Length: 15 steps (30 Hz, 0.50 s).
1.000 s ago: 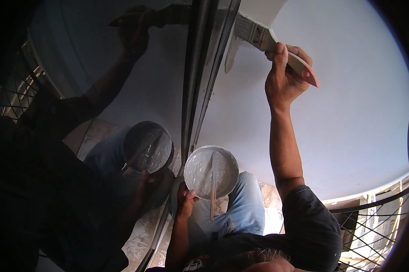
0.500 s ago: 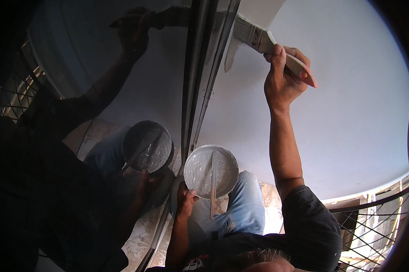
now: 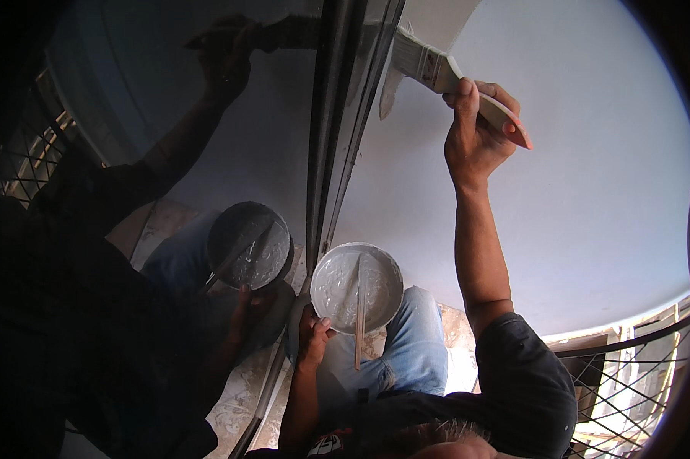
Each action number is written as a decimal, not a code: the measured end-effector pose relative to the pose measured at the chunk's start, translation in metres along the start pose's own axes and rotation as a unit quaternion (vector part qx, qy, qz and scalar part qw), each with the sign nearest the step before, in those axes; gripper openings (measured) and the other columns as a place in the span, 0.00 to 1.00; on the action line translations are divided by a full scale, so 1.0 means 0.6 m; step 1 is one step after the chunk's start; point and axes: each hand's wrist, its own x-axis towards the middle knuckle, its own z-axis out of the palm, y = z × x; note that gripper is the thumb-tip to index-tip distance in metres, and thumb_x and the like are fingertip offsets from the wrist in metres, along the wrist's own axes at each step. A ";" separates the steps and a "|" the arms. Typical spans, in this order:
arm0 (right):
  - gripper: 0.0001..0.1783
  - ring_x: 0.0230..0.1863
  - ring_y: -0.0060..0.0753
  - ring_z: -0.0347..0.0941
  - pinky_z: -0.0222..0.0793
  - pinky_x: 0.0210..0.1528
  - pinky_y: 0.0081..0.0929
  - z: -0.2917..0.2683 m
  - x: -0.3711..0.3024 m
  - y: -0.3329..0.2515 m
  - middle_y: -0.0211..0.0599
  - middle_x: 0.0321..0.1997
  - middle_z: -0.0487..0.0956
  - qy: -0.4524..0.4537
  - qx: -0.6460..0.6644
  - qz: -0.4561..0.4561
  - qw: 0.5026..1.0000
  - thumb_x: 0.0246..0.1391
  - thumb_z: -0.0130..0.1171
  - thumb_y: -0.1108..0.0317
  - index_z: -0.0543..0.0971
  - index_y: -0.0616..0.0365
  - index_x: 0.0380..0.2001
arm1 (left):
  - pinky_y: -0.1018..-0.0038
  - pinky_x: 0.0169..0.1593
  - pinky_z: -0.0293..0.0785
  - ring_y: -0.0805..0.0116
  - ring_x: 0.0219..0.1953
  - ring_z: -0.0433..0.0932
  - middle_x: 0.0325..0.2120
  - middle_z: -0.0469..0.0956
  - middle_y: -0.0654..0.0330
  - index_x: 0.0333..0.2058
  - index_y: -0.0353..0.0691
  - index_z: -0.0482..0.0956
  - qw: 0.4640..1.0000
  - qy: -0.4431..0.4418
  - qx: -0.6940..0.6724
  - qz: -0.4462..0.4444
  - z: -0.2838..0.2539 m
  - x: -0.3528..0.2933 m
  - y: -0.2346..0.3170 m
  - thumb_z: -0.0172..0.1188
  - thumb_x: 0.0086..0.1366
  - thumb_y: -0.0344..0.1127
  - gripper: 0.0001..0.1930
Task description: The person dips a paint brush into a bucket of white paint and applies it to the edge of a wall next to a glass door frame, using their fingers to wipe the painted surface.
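High on the white wall, my right hand grips a flat paintbrush with a pale handle and a reddish end. Its bristles touch the wall close to a dark frame, over a patch of grey paint. Down by my knees, my left hand holds the rim and side of a round paint bucket. Light grey paint coats the inside. A thin wooden stick leans across the bucket, one end in the paint and the other jutting out over the rim toward me.
A dark frame runs upright beside the wall. Left of it, a dark glossy pane mirrors my arm and the bucket. Metal latticework stands at lower right. Stained flooring shows below.
The brush and my right hand have shifted very slightly left and down along the wall. The bucket has barely moved in my left hand.
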 end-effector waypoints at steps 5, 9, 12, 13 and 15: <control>0.11 0.34 0.24 0.79 0.78 0.37 0.23 -0.001 -0.004 0.004 0.38 0.34 0.80 -0.001 -0.005 -0.011 1.000 0.60 0.65 0.73 0.74 0.65 0.40 | 0.71 0.46 0.77 0.68 0.49 0.76 0.53 0.72 0.57 0.62 0.41 0.62 1.000 -0.003 -0.004 0.001 0.005 -0.001 0.007 0.63 0.57 0.51 0.38; 0.10 0.33 0.24 0.79 0.77 0.37 0.22 0.000 -0.006 0.000 0.38 0.34 0.80 -0.002 -0.003 -0.003 1.000 0.60 0.64 0.73 0.74 0.65 0.39 | 0.71 0.46 0.77 0.68 0.49 0.76 0.52 0.72 0.57 0.61 0.41 0.62 1.000 -0.002 -0.011 0.001 0.008 -0.001 0.007 0.63 0.56 0.52 0.38; 0.10 0.33 0.23 0.79 0.77 0.37 0.21 0.000 -0.008 -0.003 0.38 0.34 0.81 -0.004 -0.004 -0.002 1.000 0.60 0.64 0.74 0.73 0.65 0.39 | 0.72 0.46 0.77 0.68 0.48 0.75 0.52 0.72 0.58 0.61 0.40 0.62 1.000 -0.001 0.008 -0.001 0.000 -0.001 0.005 0.63 0.56 0.53 0.39; 0.10 0.32 0.23 0.79 0.77 0.36 0.21 -0.001 -0.009 0.001 0.38 0.34 0.81 -0.003 -0.004 -0.007 1.000 0.60 0.64 0.74 0.73 0.65 0.39 | 0.72 0.45 0.77 0.68 0.48 0.76 0.52 0.72 0.58 0.61 0.40 0.62 1.000 -0.001 0.007 -0.002 0.002 0.000 0.005 0.63 0.55 0.53 0.39; 0.10 0.32 0.23 0.79 0.77 0.36 0.21 -0.003 -0.010 0.004 0.37 0.34 0.81 -0.003 -0.005 -0.013 1.000 0.60 0.64 0.74 0.74 0.65 0.39 | 0.73 0.45 0.77 0.69 0.48 0.76 0.51 0.72 0.59 0.61 0.40 0.62 1.000 0.000 0.005 -0.004 0.007 0.000 0.006 0.63 0.55 0.53 0.39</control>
